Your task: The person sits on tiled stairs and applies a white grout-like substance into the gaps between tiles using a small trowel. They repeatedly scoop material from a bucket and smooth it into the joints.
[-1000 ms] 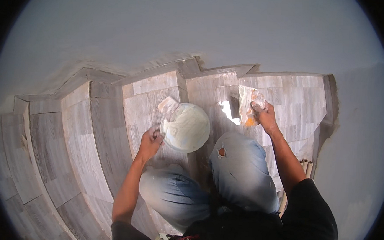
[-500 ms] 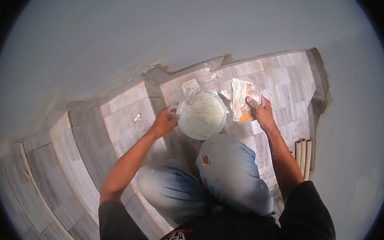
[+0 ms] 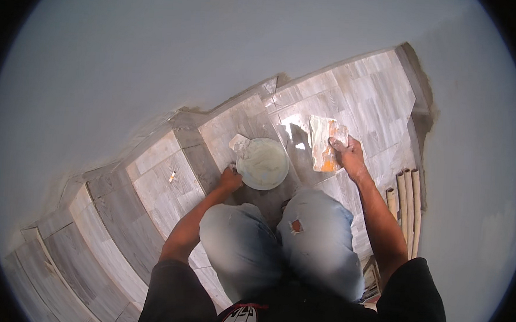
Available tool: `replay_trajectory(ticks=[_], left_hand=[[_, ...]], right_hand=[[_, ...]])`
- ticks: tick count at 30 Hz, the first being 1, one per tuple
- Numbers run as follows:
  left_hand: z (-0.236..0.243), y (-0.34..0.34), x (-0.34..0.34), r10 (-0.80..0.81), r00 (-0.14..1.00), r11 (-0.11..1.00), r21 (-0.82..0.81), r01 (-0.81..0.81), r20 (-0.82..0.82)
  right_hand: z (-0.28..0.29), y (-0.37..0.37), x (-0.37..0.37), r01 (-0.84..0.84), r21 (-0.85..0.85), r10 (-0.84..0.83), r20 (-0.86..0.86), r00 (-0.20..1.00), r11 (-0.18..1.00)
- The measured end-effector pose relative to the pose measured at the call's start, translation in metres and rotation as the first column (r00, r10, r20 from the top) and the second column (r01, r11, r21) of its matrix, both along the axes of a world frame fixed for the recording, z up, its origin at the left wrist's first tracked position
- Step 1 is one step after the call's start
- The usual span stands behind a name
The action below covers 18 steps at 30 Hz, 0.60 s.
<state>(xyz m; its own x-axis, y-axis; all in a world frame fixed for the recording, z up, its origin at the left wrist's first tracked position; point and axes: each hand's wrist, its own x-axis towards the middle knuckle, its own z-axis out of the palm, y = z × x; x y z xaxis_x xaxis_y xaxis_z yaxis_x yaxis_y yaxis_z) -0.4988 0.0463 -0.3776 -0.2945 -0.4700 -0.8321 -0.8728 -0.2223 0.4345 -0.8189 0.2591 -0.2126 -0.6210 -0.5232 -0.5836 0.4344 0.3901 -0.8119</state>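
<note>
A round pale bucket (image 3: 263, 163) of greyish-white paste is seen from above, set on a grey tiled stair tread (image 3: 360, 102) just ahead of the crouching person's knees. It is held at its near-left rim by the left hand (image 3: 230, 179), fingers closed on the edge. Just right of the bucket, a flat rectangular float (image 3: 324, 143), smeared white with orange patches, is gripped by the right hand (image 3: 346, 155); its long axis runs away from the person. The left hand is nearer the bucket. Pale wooden sticks (image 3: 406, 204) are seen lying by the right wall.
</note>
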Motion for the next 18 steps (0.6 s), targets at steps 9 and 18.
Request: replay_trajectory(ticks=[9, 18], left_hand=[[0.133, -0.030, -0.012, -0.761, 0.524, 0.295, -0.516, 0.804, 0.382], [0.148, -0.077, 0.044, -0.945, 0.246, -0.003, -0.756, 0.654, 0.216]], right_hand=[[0.005, 0.003, -0.012, 0.009, -0.030, -0.010, -0.049, 0.999, 1.000], [0.028, -0.062, -0.057, -0.523, 0.338, 0.586, -0.115, 0.802, 0.783]])
